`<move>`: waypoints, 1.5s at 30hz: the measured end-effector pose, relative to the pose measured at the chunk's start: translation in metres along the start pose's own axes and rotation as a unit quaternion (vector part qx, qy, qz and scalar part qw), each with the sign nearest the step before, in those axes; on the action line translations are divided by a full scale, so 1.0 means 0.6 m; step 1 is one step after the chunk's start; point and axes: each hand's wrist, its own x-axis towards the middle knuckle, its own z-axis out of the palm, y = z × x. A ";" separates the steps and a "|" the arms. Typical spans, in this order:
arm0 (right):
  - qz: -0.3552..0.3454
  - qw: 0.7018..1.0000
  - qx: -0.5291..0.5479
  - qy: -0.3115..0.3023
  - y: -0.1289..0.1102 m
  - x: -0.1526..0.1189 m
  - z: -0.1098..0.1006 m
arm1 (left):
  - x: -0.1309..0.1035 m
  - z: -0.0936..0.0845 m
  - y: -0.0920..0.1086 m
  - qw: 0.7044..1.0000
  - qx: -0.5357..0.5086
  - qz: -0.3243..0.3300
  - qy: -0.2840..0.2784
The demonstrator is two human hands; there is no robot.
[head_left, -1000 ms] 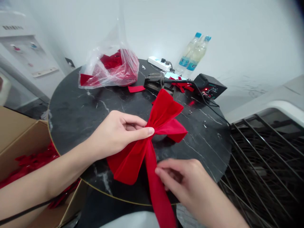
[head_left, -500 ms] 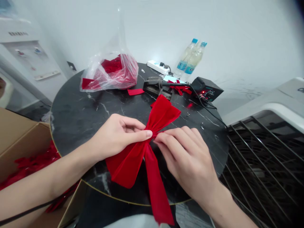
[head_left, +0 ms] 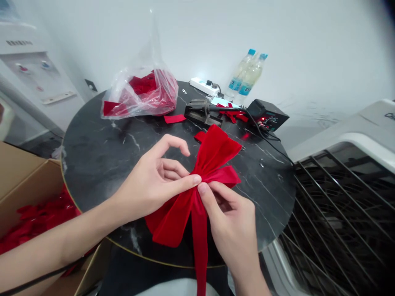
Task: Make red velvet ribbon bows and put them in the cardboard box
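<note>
A red velvet bow [head_left: 212, 152] is held over the front half of the round table, tilted, one loop at the upper right and another at the lower left. My left hand [head_left: 157, 176] pinches its centre between thumb and curled fingers, with the index finger raised and bent. From the right, my right hand [head_left: 231, 213] grips the knot with thumb and index finger, the two thumb tips almost touching. A red ribbon tail [head_left: 200, 242] hangs from the centre past the table's front edge. A shorter end sticks out to the right above my right hand.
The black marbled table [head_left: 92, 152] bears a plastic bag [head_left: 145, 92] of red fabric, a black tool [head_left: 200, 111], a control box [head_left: 268, 115], a power strip [head_left: 203, 85] and bottles [head_left: 245, 80]. Left stands a carton [head_left: 27, 172]; right, a grilled appliance [head_left: 339, 205].
My left index finger has lifted off the bow. My right hand has turned, its thumb now at the knot. A ribbon end now shows on the right, and the hanging tail is straighter.
</note>
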 end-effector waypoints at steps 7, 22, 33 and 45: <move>0.059 0.991 0.115 0.041 0.004 0.001 0.004 | -0.007 -0.010 0.001 0.991 0.100 0.072 -0.060; 0.057 0.992 0.103 0.053 -0.002 0.002 0.008 | -0.009 -0.012 -0.003 0.988 0.123 0.047 -0.079; 0.041 0.995 0.075 0.043 -0.001 0.013 0.003 | -0.002 -0.002 0.008 0.993 0.098 0.006 -0.063; 0.049 0.995 0.071 0.041 0.015 0.191 -0.099 | 0.021 -0.019 0.008 0.994 0.038 -0.101 0.001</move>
